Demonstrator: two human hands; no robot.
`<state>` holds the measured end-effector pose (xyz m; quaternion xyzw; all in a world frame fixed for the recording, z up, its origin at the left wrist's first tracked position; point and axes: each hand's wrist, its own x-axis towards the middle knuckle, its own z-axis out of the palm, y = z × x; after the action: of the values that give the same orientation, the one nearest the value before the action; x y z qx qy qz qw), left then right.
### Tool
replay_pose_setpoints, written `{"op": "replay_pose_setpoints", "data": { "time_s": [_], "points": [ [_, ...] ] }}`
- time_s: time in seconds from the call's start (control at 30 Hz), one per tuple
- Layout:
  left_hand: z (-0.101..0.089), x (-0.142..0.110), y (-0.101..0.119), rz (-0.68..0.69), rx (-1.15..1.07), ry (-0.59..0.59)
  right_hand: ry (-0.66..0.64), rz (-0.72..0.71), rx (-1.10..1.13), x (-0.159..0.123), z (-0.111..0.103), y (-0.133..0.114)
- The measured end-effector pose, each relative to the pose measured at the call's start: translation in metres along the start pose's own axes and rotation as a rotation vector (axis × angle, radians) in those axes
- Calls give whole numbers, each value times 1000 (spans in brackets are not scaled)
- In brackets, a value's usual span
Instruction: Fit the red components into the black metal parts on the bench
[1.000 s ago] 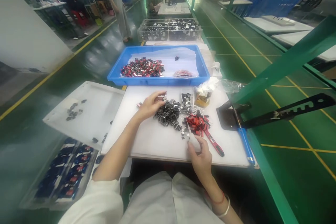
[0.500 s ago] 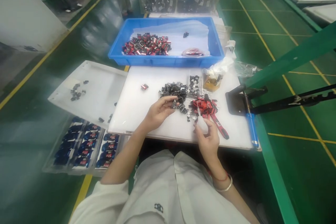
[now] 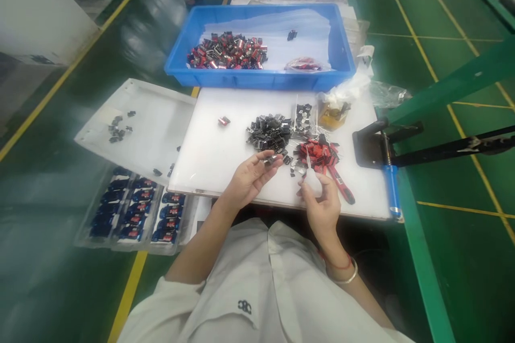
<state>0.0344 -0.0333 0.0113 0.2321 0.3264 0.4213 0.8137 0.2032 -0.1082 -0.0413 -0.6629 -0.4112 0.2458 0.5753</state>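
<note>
From your head camera, the change is mostly at your left hand [image 3: 251,181]. Half a second ago its fingertips are at the near edge of the black pile [image 3: 269,131]; now the hand is turned more palm-up, with a small part [image 3: 271,159] showing at the fingertips. That suggests, as a judgement, that picking out this piece is done and it is ready to be worked on. Your right hand [image 3: 323,206] looks much the same as before, and the lone red-and-black piece [image 3: 223,121] lies well apart to the left on the white board [image 3: 213,158].

As for the grip, your left thumb and fingers are nearly together, pinching the small part just in front of the pile. The piece is too blurred to tell which way it faces. Your right hand is closed around a white bottle [image 3: 313,181], its thin tip pointing away from you, over the edge of the red pile [image 3: 323,151]. Whether you are squeezing it, I cannot tell. The bottle and the small part are near each other but apart. A red knife [image 3: 341,185] lies just beyond your right hand, slanting out from the red pile.
</note>
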Motion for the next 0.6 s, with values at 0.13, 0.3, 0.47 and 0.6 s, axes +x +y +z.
{"op": "replay_pose_setpoints", "data": {
  "time_s": [0.13, 0.3, 0.47, 0.6],
  "points": [
    [-3, 2, -7, -2, -21, 9, -25, -29, 8, 0, -4, -10],
    [-6, 5, -12, -4, -21, 27, -94, -74, -103, -2, -15, -21],
    [-8, 7, -16, -30, -54, 9, -7, -281, -183, 0, -20, -33],
    [-8, 10, -22, -35, -93, -25, 43, -446, -236, 8, -21, -48]
  ]
}}
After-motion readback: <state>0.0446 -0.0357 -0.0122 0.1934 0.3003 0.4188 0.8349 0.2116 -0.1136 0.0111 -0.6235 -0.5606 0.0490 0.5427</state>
